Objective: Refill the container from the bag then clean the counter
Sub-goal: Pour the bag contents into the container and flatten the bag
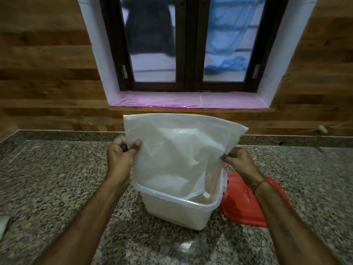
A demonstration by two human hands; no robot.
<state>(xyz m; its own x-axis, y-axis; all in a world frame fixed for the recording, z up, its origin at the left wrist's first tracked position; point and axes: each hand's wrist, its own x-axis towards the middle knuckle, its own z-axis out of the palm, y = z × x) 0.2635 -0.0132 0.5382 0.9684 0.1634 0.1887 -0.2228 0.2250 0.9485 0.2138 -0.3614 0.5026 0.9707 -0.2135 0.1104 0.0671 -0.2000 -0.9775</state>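
A translucent white bag hangs upended over a clear square plastic container standing on the granite counter. The bag's mouth points down into the container, and pale contents show inside both. My left hand pinches the bag's left edge, with the thumb on the front. My right hand pinches its right edge. A red lid lies on the counter just right of the container, partly under my right forearm.
A window with a pink-lined sill sits in the wood-panelled wall behind the counter. A pale object shows at the left edge. A small white thing lies by the back wall at the right.
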